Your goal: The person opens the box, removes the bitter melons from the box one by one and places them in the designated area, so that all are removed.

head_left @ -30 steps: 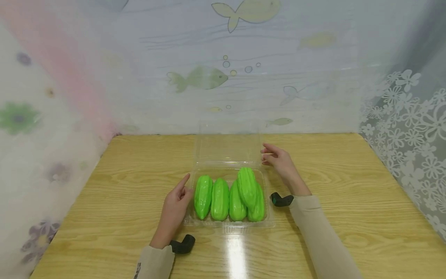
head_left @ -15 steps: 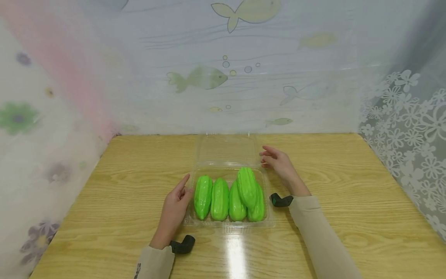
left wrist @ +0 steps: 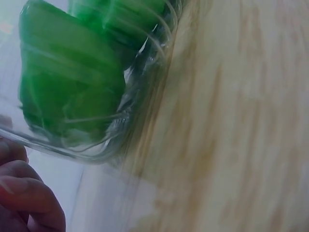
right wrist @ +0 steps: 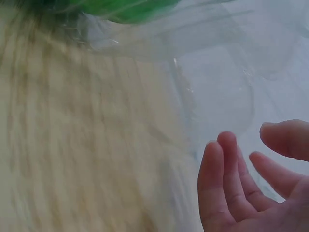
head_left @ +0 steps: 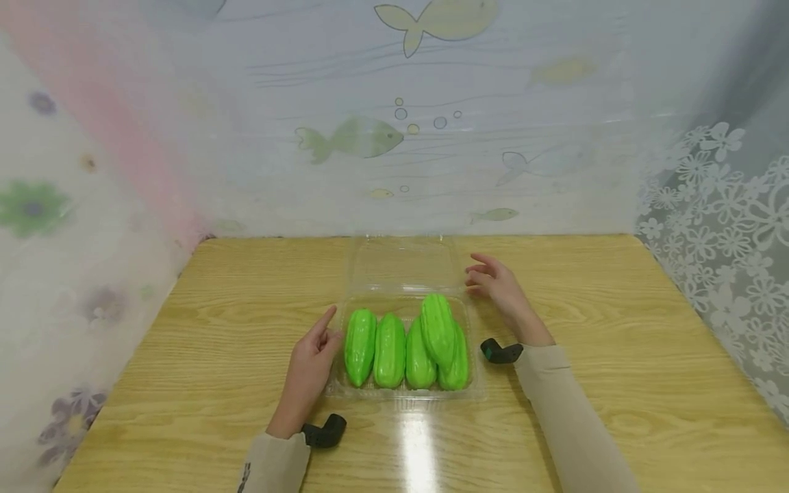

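Green toys: five green toy gourds [head_left: 403,346] lie side by side in the box, and one sits on top of the others at the right.
Box: a clear plastic box [head_left: 403,394] sits in the middle of the table [head_left: 185,383]. Its lid [head_left: 403,263] is open and lies flat on the far side.
Left hand: the left hand [head_left: 311,363] rests on the table, touching the left side of the box. Its pointing finger is out straight. It holds nothing.
Right hand: the right hand [head_left: 496,284] is just beside the right edge of the lid, near the far right corner of the box. Its fingers [right wrist: 227,174] are loose and a little spread. It holds nothing.
Walls: thin curtains with fish [head_left: 351,137] and white flowers [head_left: 727,198] stand around the table.
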Demonstrator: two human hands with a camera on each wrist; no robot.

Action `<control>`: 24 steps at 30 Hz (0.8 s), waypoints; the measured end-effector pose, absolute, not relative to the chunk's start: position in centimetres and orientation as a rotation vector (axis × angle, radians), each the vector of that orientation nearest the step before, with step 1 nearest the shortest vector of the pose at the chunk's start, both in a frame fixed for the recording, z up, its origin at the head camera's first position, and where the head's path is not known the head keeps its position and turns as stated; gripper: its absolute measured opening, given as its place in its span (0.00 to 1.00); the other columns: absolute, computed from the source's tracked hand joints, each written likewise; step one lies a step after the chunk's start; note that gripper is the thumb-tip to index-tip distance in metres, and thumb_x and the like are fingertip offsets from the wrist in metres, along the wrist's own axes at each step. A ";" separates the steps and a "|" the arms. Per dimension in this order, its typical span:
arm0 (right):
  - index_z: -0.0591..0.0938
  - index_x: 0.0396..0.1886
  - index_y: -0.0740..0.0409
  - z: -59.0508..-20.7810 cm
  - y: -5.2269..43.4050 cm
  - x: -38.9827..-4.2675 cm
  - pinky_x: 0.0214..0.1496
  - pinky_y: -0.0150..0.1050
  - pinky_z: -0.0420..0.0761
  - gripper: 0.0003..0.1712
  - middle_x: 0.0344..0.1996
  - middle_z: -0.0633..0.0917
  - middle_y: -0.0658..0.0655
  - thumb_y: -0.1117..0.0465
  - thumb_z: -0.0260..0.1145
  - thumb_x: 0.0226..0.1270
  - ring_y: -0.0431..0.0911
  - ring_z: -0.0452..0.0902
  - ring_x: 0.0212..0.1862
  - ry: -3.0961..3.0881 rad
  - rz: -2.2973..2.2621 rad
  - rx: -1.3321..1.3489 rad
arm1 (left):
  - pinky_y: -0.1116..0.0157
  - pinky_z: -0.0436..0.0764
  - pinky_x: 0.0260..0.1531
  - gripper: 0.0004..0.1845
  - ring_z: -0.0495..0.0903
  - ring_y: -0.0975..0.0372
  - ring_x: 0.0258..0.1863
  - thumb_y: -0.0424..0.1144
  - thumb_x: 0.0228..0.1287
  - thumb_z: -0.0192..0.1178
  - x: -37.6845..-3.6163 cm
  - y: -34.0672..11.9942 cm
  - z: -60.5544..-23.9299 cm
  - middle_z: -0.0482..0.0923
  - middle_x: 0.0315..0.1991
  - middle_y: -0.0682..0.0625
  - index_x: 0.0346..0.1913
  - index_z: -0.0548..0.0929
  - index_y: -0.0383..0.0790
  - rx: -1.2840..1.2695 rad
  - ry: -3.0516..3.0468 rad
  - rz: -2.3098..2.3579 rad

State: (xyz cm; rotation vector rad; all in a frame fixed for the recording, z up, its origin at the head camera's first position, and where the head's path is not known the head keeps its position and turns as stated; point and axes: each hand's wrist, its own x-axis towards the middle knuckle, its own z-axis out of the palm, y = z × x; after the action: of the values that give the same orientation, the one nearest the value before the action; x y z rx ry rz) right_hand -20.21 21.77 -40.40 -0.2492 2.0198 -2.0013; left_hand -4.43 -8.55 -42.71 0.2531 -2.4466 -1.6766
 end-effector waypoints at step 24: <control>0.65 0.62 0.54 -37.1 23.4 -16.1 0.49 0.45 0.72 0.25 0.52 0.69 0.64 0.54 0.53 0.67 0.56 0.71 0.48 2.277 -1.732 -0.498 | 0.68 0.67 0.22 0.25 0.63 0.62 0.21 0.47 0.64 0.52 -4.5 -8.3 -42.8 0.64 0.22 0.49 0.64 0.65 0.53 0.234 -2.432 -1.662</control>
State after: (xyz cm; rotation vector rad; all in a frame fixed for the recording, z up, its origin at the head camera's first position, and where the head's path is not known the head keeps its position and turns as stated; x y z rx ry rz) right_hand -16.10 23.41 -37.09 -0.4978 2.2770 -1.7319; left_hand -4.45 -8.30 -42.78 0.2337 -2.4323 -1.6620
